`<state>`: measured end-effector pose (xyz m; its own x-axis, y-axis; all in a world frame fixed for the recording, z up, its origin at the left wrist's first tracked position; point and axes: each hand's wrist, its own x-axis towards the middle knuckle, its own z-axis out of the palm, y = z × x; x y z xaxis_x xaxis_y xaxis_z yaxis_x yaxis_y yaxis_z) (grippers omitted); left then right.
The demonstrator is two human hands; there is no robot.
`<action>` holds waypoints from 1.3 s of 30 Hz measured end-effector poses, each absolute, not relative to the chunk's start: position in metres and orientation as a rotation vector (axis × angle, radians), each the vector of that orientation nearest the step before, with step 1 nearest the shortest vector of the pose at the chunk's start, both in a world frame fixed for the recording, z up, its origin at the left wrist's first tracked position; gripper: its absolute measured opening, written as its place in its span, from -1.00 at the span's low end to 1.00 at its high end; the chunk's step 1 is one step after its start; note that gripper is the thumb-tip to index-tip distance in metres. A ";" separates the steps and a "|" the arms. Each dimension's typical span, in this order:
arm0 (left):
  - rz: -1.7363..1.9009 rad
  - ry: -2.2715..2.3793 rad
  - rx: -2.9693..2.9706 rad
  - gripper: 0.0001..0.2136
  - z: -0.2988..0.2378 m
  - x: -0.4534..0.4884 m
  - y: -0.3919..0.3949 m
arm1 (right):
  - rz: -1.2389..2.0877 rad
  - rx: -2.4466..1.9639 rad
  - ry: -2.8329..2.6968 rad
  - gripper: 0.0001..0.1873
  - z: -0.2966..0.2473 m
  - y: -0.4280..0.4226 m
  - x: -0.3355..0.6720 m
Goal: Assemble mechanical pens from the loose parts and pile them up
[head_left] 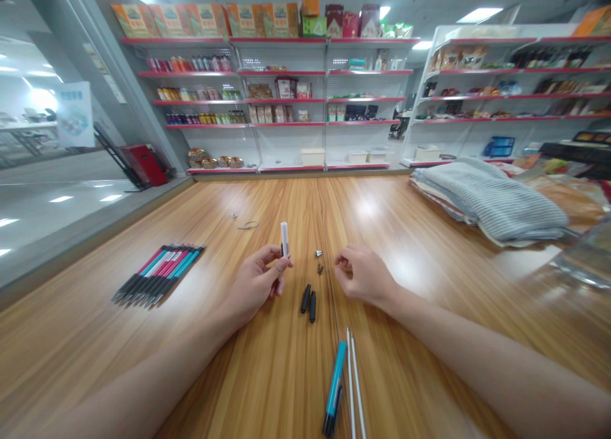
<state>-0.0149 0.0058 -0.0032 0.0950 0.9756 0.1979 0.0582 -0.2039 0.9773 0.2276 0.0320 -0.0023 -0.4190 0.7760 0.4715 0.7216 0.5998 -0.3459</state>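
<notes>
My left hand (261,275) pinches a white pen barrel (285,238) upright between thumb and fingers, with a dark part near its lower end. To the right, my right hand (361,272) hovers over or rests on the table, fingers curled in; whatever they may hold is hidden. Between the hands lie small silver metal pieces (319,253) and some tiny dark springs or clips (320,269). Nearer to me are two black pen grips (309,303). Turquoise pen barrels (336,382) with black clips lie at the front, beside thin white refills (354,388).
A row of pink and turquoise pens (160,275) lies at the left of the wooden table (267,375). Farther back is a thin loop (249,225). Folded striped cloth (491,197) and a clear container (587,251) are at the right. Stocked shelves (281,73) stand behind.
</notes>
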 end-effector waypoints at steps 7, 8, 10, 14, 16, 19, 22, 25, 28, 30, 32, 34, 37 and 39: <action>1.215 1.115 1.507 -0.78 -0.001 -0.013 0.003 | 0.086 -1.272 -2.356 -0.91 -0.003 0.029 0.226; 1.206 1.116 1.524 -0.79 -0.002 -0.013 0.003 | 0.087 -1.258 -2.368 -0.90 -0.004 0.029 0.225; 1.205 1.111 1.570 -0.80 -0.002 -0.013 0.003 | 0.087 -1.228 -2.390 -0.89 -0.004 0.028 0.224; 1.189 1.108 1.638 -0.83 0.000 -0.012 0.002 | 0.041 -1.188 -2.428 -0.89 -0.006 0.027 0.220; 1.175 1.123 1.660 -0.84 0.000 -0.011 0.001 | 0.020 -1.167 -2.448 -0.89 -0.007 0.026 0.218; 1.172 1.160 1.706 -0.85 -0.002 -0.011 0.001 | 0.028 -1.136 -2.473 -0.89 -0.008 0.026 0.216; 1.169 1.194 1.741 -0.85 -0.005 -0.011 0.002 | 0.076 -1.143 -2.450 -0.90 -0.005 0.025 0.216; 1.151 1.217 1.766 -0.86 -0.006 -0.012 0.003 | 0.163 -1.136 -2.421 -0.94 0.000 0.023 0.219; 1.125 1.232 1.811 -0.87 -0.005 -0.013 0.003 | 0.214 -1.099 -2.446 -0.94 0.003 0.020 0.220; 1.122 1.254 1.857 -0.88 -0.004 -0.013 0.003 | 0.209 -1.098 -2.468 -0.92 0.003 0.020 0.221; 1.134 1.302 1.917 -0.89 -0.005 -0.013 0.004 | 0.186 -1.106 -2.484 -0.91 0.002 0.022 0.220; 1.137 1.360 1.978 -0.89 -0.006 -0.013 0.004 | 0.157 -1.111 -2.497 -0.91 -0.001 0.024 0.220; 1.088 1.427 2.053 -0.90 -0.006 -0.013 0.004 | 0.122 -1.103 -2.517 -0.89 -0.004 0.026 0.219; 1.050 1.456 2.098 -0.91 -0.007 -0.013 0.003 | 0.108 -1.095 -2.518 -0.89 -0.003 0.024 0.219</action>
